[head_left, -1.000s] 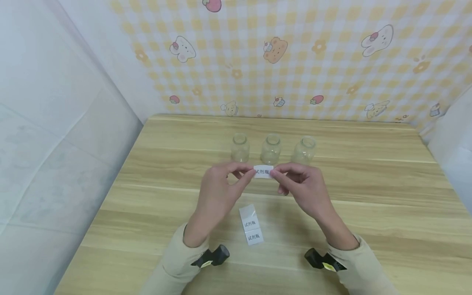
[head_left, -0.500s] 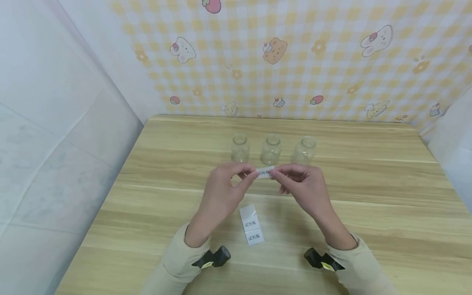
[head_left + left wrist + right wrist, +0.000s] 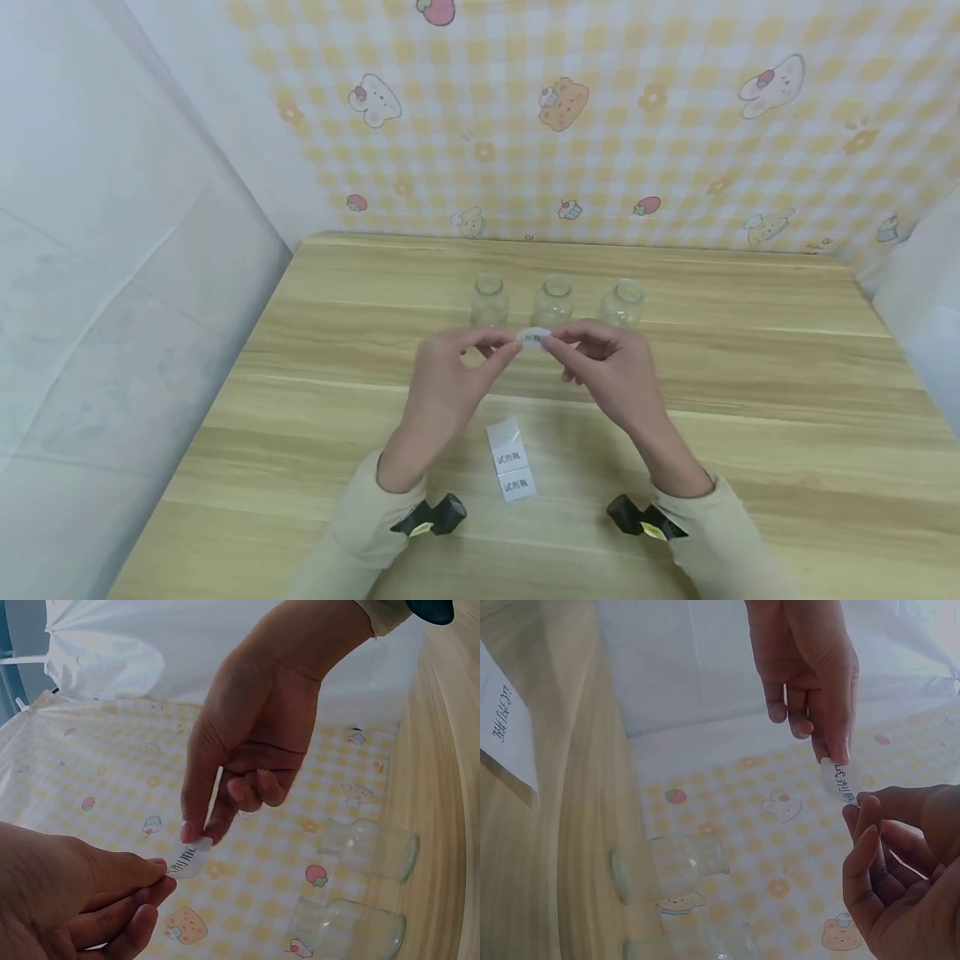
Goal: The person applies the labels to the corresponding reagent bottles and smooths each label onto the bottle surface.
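Note:
A small white printed label (image 3: 532, 337) is stretched between both hands, its middle bowed into a curve. The left hand (image 3: 450, 383) pinches one end between thumb and forefinger; the right hand (image 3: 615, 379) pinches the other end. In the left wrist view the curved label (image 3: 184, 859) hangs between the two sets of fingertips, and the right wrist view shows the same label (image 3: 838, 780). Just beyond the hands stand three clear glass jars, the left jar (image 3: 489, 302), the middle jar (image 3: 553, 302) and the right jar (image 3: 622, 305), upright and without lids.
A backing strip (image 3: 512, 458) bearing two printed labels lies on the wooden table (image 3: 315, 433), between the forearms. Behind the table's far edge hangs a yellow checked cloth (image 3: 480, 117) with cartoon prints. White sheeting (image 3: 135, 250) covers the left side.
The label has gone from nearly flat to bowed. The right hand has shifted slightly up and left, and the label has risen a little with it. The jars and backing strip stay in place.

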The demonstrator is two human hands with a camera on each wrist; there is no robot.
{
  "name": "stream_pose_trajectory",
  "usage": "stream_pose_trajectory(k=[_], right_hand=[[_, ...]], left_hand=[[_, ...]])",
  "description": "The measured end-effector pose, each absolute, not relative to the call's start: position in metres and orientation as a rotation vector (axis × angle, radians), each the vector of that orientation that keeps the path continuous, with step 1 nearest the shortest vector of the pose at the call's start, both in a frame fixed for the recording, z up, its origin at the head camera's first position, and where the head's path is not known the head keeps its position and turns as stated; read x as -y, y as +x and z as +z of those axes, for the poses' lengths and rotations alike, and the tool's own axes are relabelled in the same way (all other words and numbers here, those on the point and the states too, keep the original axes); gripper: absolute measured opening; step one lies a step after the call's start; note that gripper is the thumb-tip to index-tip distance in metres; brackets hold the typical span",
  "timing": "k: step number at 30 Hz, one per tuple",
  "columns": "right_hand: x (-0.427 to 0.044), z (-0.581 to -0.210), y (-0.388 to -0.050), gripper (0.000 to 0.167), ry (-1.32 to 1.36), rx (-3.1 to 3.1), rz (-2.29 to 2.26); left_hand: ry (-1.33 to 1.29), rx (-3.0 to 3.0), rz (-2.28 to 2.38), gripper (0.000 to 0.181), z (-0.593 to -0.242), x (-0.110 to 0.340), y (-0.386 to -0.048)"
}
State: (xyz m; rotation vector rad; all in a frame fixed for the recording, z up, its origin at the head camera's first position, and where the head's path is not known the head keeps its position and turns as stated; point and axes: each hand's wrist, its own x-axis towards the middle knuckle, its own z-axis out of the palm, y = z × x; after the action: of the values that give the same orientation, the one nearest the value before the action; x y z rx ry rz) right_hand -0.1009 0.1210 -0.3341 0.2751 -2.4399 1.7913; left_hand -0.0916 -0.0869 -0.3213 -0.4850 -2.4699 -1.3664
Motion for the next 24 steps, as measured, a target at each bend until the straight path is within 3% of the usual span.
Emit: stream_pose_trajectory(k=[14,24], right_hand=[[-0.089,-0.351,-0.146,0.015,0.313,2.382,1.864],[-0.076,-0.376,-0.17,0.016,0.389,2.48,1.706]], left_hand=[[-0.184,2.342,-1.475,0.015,-0.354,0.101,-0.132],[-0.237,2.511,-1.403,0.014,-0.369,0.119,-0.155]])
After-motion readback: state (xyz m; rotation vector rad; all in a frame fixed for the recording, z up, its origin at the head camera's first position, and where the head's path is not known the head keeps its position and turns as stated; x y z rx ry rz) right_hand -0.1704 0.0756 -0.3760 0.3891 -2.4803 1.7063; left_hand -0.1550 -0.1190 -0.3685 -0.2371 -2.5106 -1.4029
